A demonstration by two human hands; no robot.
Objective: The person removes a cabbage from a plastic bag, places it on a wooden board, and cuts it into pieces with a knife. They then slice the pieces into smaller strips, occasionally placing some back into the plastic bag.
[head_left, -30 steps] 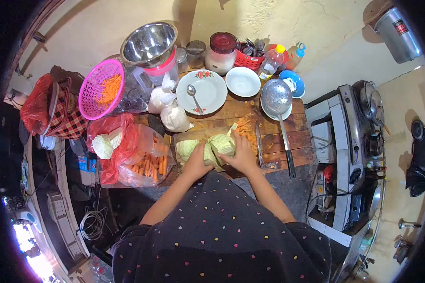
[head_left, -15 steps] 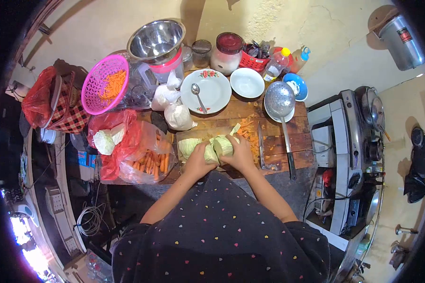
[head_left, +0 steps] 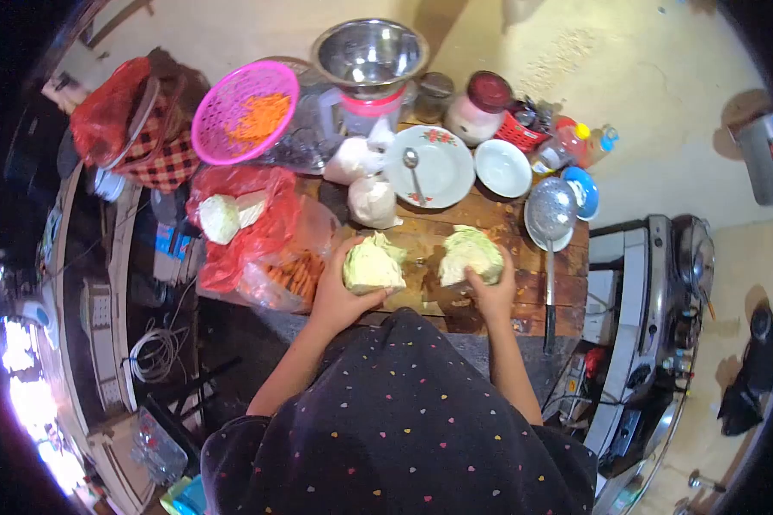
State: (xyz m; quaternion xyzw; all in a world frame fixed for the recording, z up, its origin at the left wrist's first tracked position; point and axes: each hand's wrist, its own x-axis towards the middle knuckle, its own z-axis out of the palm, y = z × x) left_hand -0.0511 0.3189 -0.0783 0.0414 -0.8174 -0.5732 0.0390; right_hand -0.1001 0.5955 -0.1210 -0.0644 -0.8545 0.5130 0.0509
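Note:
My left hand (head_left: 337, 290) is wrapped around a pale green cabbage half (head_left: 373, 263), thumb along its lower edge. A second cabbage half (head_left: 471, 255) is gripped by my right hand (head_left: 495, 292), its thumb pressed on the front. A gap separates the two pieces, and both are over the wooden cutting board (head_left: 416, 296) near the table's front edge. Orange carrot bits lie behind the right piece.
Left of my hands are a red plastic bag (head_left: 270, 193) with cut cabbage and a clear bag of carrots (head_left: 294, 276). A pink basket (head_left: 208, 129) holds shredded carrot. Behind stand a flowered plate (head_left: 442, 176), a white bowl (head_left: 502, 168) and a steel bowl (head_left: 369, 56). A skimmer (head_left: 550, 210) lies right.
The cabbage pieces, held together before, are now apart, one in each hand. My left hand has moved left and my right hand right. The camera view has tilted and shifted.

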